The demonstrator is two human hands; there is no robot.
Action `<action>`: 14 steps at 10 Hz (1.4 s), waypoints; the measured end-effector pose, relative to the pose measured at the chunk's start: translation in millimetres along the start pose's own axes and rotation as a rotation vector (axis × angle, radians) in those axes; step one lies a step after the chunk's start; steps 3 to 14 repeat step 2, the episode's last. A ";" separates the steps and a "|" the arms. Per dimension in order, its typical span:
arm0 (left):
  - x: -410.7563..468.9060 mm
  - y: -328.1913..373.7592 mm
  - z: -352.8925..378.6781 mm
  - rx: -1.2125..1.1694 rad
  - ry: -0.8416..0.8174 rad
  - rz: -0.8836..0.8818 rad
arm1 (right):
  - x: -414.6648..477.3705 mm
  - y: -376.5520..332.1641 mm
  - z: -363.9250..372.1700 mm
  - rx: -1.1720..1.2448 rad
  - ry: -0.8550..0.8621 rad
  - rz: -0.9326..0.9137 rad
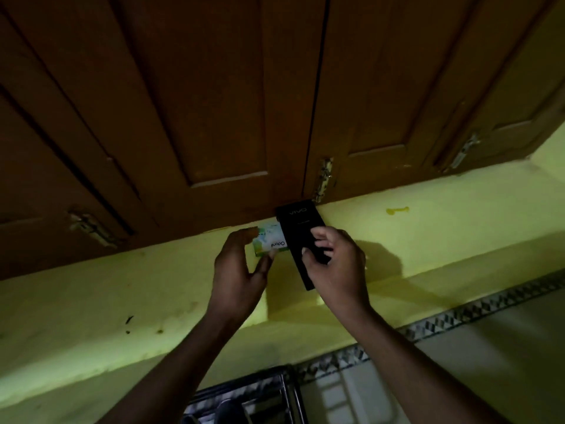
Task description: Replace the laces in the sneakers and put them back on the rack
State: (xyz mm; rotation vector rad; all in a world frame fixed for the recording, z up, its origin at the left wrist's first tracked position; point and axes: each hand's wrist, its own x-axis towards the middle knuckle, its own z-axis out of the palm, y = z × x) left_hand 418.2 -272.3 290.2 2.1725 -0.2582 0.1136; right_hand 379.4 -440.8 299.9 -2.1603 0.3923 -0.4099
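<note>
Both my hands reach up to a yellow-green ledge (428,221) under brown wooden shutters. My right hand (333,261) grips a long black box (298,224) marked "vivo", which leans on the ledge with its lower end sticking out past the edge. My left hand (238,264) pinches a small white-and-green carton (270,241) lying beside the black box on the left. At the bottom edge a metal rack (284,384) shows, with a dark shoe (227,410) on it, dim and partly cut off. No laces are visible.
Closed brown wooden shutters (214,102) with metal latches (324,179) fill the top. A patterned tile border (458,316) runs below the ledge on the right, with pale wall tiles (458,377) beneath. The scene is dark.
</note>
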 end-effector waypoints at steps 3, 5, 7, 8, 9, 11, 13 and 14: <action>-64.0 56.0 -45.0 -0.203 0.113 -0.035 | -52.2 -50.2 -28.2 0.272 -0.099 0.017; -64.0 56.0 -45.0 -0.203 0.113 -0.035 | -52.2 -50.2 -28.2 0.272 -0.099 0.017; -64.0 56.0 -45.0 -0.203 0.113 -0.035 | -52.2 -50.2 -28.2 0.272 -0.099 0.017; -64.0 56.0 -45.0 -0.203 0.113 -0.035 | -52.2 -50.2 -28.2 0.272 -0.099 0.017; -64.0 56.0 -45.0 -0.203 0.113 -0.035 | -52.2 -50.2 -28.2 0.272 -0.099 0.017; -64.0 56.0 -45.0 -0.203 0.113 -0.035 | -52.2 -50.2 -28.2 0.272 -0.099 0.017; -64.0 56.0 -45.0 -0.203 0.113 -0.035 | -52.2 -50.2 -28.2 0.272 -0.099 0.017; -64.0 56.0 -45.0 -0.203 0.113 -0.035 | -52.2 -50.2 -28.2 0.272 -0.099 0.017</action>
